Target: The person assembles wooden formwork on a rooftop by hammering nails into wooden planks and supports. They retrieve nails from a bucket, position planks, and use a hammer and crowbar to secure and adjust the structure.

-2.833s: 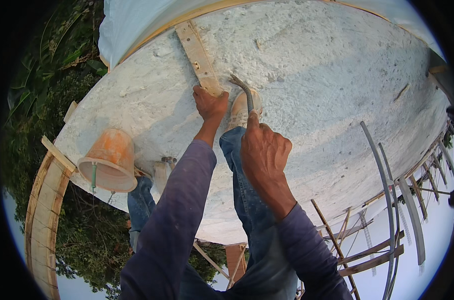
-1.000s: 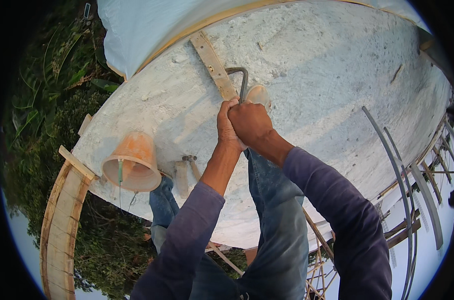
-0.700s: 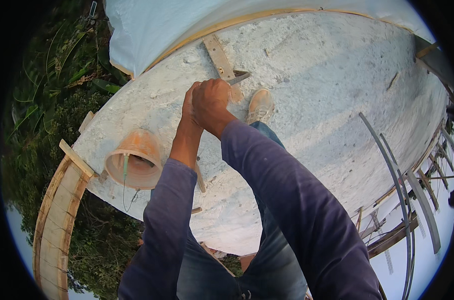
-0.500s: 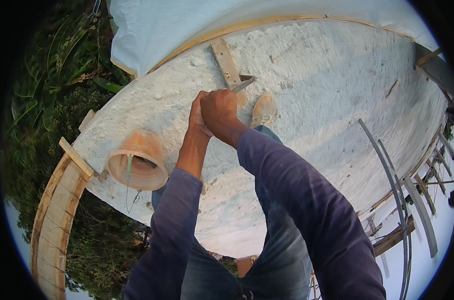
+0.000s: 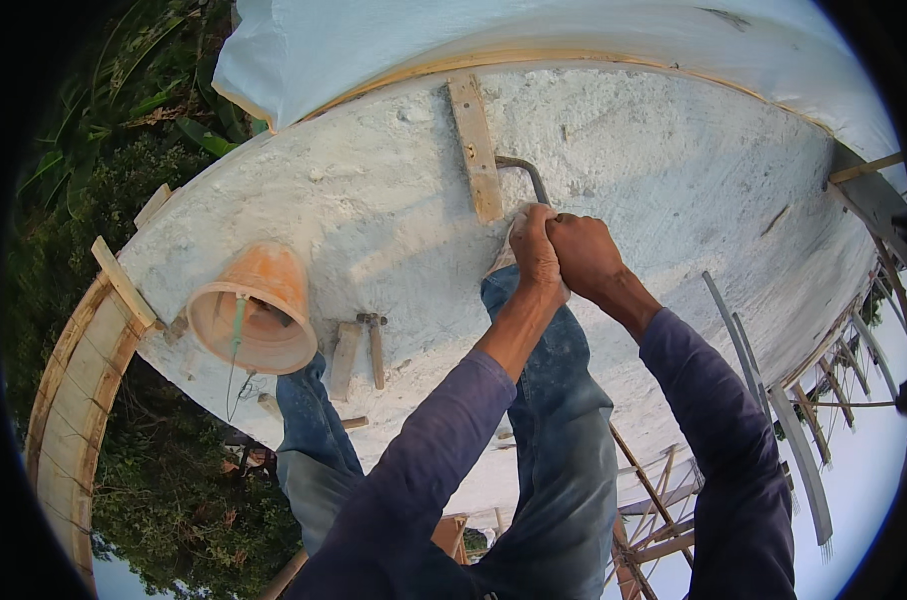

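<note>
Both my hands are closed around a bent metal pry bar (image 5: 534, 176), my left hand (image 5: 537, 248) beside my right hand (image 5: 591, 256). The bar's hooked end meets the right edge of a short wooden board (image 5: 477, 150) lying on the rough whitish concrete surface (image 5: 674, 190). Most of the bar is hidden in my grip. My right shoe is largely covered by my hands and the trouser leg.
At left an orange bucket (image 5: 264, 280) lies tipped, with a green strap on its rim. A hammer (image 5: 376, 348) and a wood piece (image 5: 344, 360) rest nearby. Pale sheeting (image 5: 534, 30) borders the far edge; steel bars (image 5: 739, 340) stick up at right. Greenery shows beyond the left edge.
My hands and the pry bar have swung to the right, away from the board's lower end. The hammer beside the bucket has come into view.
</note>
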Tool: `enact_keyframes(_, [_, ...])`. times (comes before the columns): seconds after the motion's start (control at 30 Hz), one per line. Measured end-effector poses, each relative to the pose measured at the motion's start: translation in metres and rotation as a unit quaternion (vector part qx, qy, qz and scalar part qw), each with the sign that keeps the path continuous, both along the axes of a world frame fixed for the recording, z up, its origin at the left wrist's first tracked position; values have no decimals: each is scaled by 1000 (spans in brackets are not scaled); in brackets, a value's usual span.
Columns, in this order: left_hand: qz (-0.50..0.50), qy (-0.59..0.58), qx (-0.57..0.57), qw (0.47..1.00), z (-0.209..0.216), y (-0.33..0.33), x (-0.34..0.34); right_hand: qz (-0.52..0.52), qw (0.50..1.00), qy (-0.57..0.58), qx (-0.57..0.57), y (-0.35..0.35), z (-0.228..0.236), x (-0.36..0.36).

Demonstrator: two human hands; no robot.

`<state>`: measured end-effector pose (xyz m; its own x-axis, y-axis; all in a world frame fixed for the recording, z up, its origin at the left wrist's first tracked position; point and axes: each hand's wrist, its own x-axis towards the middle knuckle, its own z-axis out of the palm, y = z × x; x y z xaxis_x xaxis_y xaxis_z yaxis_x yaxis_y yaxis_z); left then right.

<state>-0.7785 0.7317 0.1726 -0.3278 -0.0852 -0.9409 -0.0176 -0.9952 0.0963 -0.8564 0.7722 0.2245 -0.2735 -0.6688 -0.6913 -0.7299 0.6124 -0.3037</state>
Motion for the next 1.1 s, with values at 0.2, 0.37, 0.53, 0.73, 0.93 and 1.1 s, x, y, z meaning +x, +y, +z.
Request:
enact_keyframes(0.2, [24, 8, 155, 988, 8, -51, 8, 13, 998, 39, 36, -46, 1, 12])
enact_keyframes(0.37, [-33, -45, 57, 997, 4, -17, -8, -42, 995, -34, 85, -16, 8, -8])
enact_keyframes(0.53, [-93, -109, -120, 982, -10, 16, 7, -23, 999, -38, -12, 13, -4, -16])
enact_keyframes(0.73, [-446, -241, -419, 753, -80, -21, 48, -10, 999, -22, -22, 17, -11, -10])
enact_keyframes(0.93, [-475, -249, -419, 732, -130, -2, 41, -18, 999, -31, -39, 21, -6, -20])
enact_keyframes(1.1, [-507, -168, -382, 754, -138, -23, 52, -32, 992, 69, 98, -44, 6, -3])
